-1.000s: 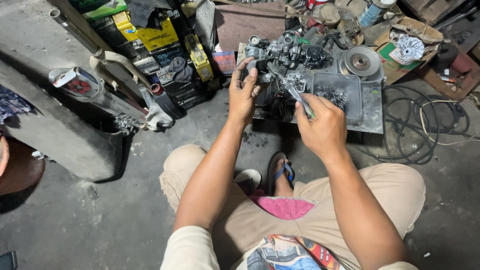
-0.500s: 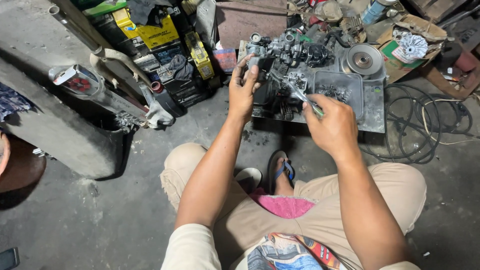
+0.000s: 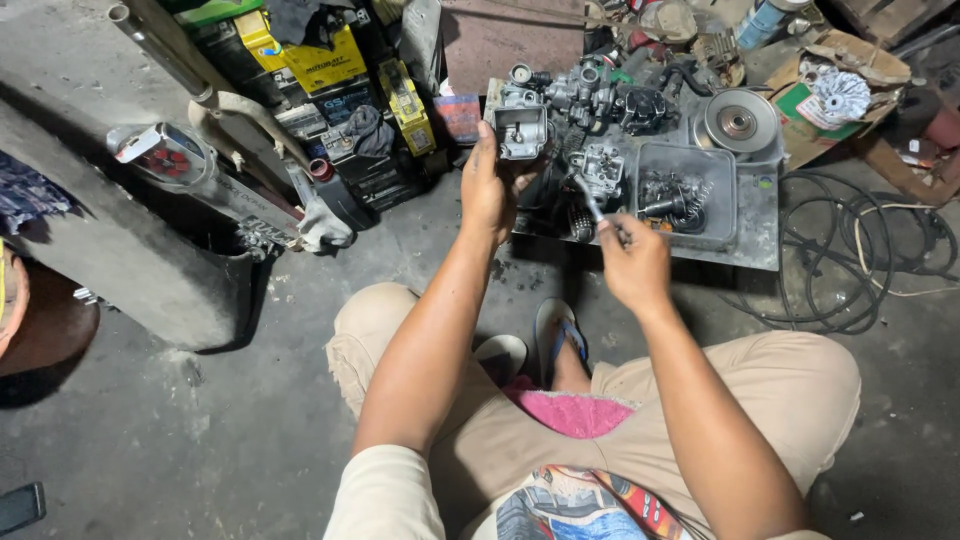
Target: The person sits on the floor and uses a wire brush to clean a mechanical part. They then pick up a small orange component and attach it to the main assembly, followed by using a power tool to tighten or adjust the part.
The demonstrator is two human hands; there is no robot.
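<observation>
left hand (image 3: 492,185) has lifted the carburetor (image 3: 520,128); right hand (image 3: 632,262) pinches a screwdriver (image 3: 590,200).

bare concrete floor (image 3: 200,440), stained; a metal tray (image 3: 765,225) of engine parts rests on it, coiled black cable (image 3: 850,260) just beside, stacked batteries (image 3: 330,70) near.

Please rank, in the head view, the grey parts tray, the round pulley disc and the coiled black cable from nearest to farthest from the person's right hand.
From the right hand:
1. Grey parts tray, just beyond the hand, slightly to its right.
2. Round pulley disc, farther back, beyond the tray.
3. Coiled black cable, out on the floor at the far right.
</observation>
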